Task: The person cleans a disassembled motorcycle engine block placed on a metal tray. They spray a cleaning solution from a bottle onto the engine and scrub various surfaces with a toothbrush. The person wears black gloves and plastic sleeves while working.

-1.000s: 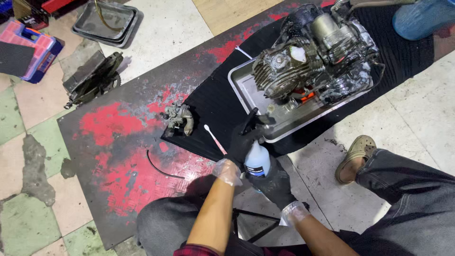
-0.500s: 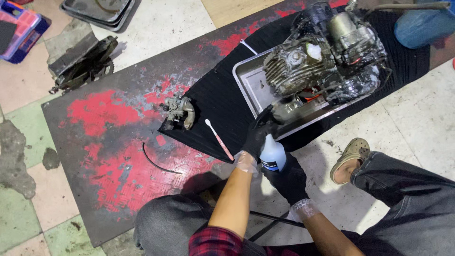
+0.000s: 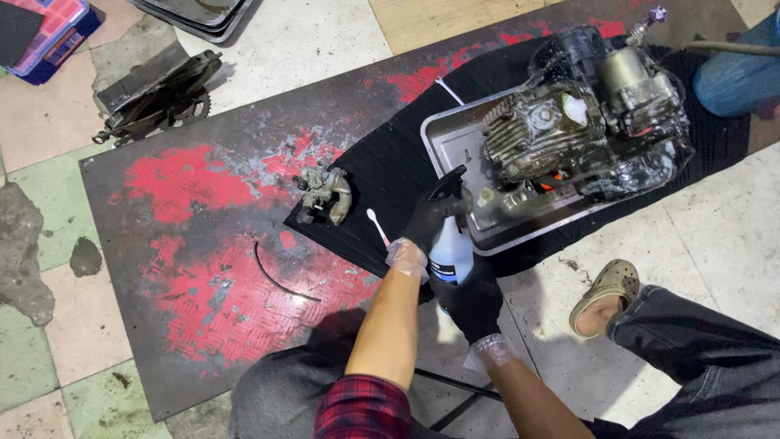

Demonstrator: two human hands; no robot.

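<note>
Both my hands wear black gloves and hold a small spray bottle (image 3: 452, 254) with a white body, a blue label and a black trigger head. My left hand (image 3: 432, 216) grips the trigger head at the top. My right hand (image 3: 473, 304) wraps the lower body of the bottle. The nozzle points toward a dirty motorcycle engine (image 3: 569, 130) that lies in a metal tray (image 3: 452, 136) on a black mat (image 3: 390, 162). Left of the bottle, a cotton swab (image 3: 378, 226) and a small grey metal part (image 3: 325, 195) lie on the mat.
The mat rests on a worn red and grey metal plate (image 3: 187, 211) with a curved black strip (image 3: 280, 276) on it. A greasy chain part (image 3: 154, 89) and a blue and pink box (image 3: 49, 32) lie at the far left. My sandalled foot (image 3: 605, 297) is at right; another person's jeans (image 3: 735, 73) are at top right.
The view has shifted down and left. The bottle stays in both hands and sits a little closer to the tray's near corner.
</note>
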